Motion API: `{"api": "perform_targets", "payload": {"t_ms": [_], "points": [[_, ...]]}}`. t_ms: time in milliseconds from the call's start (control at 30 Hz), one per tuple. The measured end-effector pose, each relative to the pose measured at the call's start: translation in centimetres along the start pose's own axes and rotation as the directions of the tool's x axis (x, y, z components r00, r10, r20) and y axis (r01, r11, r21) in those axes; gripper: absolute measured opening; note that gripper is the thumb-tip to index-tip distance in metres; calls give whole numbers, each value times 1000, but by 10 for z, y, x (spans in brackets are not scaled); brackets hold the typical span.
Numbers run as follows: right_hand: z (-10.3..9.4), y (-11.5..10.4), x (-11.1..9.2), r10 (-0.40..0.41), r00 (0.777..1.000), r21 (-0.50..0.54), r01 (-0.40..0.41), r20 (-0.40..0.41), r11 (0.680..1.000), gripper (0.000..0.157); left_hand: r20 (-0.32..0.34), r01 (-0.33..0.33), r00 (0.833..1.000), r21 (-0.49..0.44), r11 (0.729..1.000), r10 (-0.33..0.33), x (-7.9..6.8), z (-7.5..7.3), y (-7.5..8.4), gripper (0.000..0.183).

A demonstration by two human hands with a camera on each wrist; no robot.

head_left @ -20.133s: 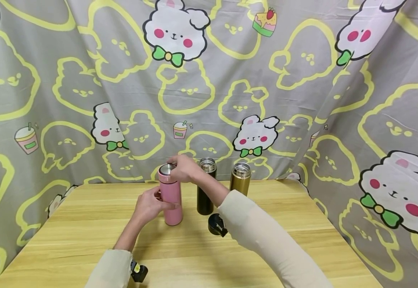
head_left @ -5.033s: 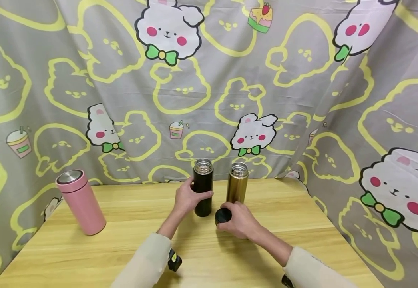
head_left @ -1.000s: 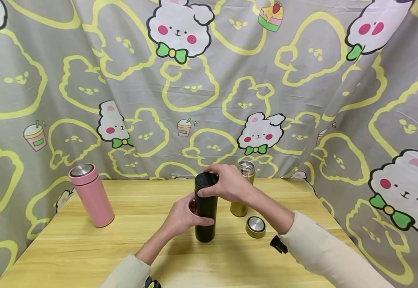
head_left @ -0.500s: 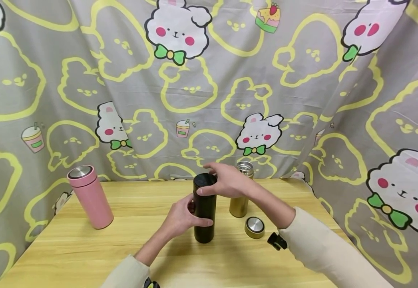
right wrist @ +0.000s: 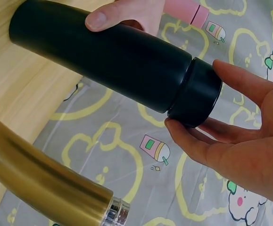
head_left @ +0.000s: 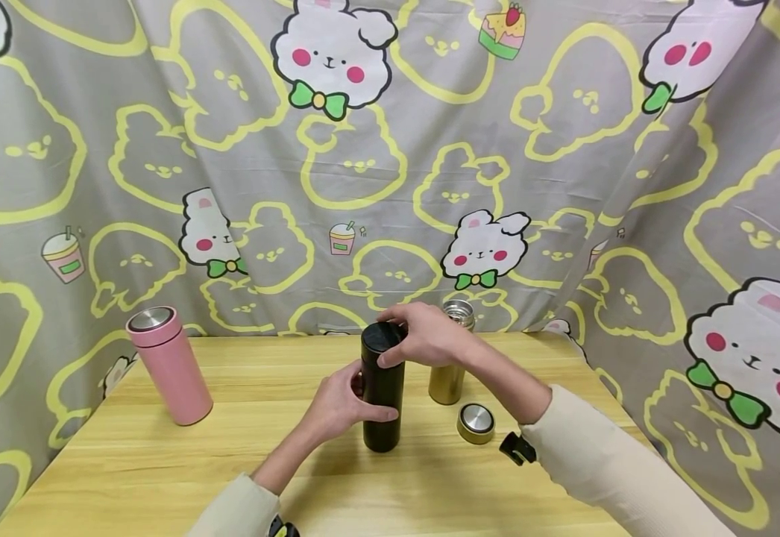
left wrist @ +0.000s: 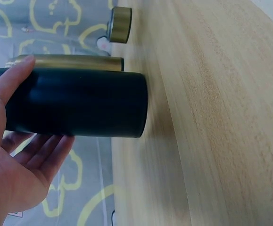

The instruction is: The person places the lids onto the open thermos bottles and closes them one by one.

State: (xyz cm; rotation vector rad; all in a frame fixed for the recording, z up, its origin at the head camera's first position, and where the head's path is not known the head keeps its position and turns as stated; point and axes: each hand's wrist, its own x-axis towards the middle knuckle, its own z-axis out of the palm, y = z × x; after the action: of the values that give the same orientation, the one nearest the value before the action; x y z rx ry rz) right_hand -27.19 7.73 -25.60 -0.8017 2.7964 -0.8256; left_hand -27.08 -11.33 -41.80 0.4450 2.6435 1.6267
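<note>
Fingers point(left wrist: 58, 155) clamp the upright black bottle point(head_left: 383, 388), left hand point(head_left: 338, 406) below, right hand point(head_left: 430, 335) on lid point(head_left: 378, 337).

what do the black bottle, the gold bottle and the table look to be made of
Black bottle: probably coated metal, satin finish, going by its soft, dull sheen; the coating hides what is underneath.
Gold bottle: likely metal, with long glossy streaks of light and a shiny silvery neck.
Table: smooth pale wood by its grain, though it could be laminate.
</note>
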Motion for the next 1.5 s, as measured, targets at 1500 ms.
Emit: {"api": "perform_targets", "payload": {"t_ms": [1500], "points": [[7,5,0,38,994,6,-38,-102,999,66,-10,-5,1000,36,999,5,1,0,-2,73]]}}
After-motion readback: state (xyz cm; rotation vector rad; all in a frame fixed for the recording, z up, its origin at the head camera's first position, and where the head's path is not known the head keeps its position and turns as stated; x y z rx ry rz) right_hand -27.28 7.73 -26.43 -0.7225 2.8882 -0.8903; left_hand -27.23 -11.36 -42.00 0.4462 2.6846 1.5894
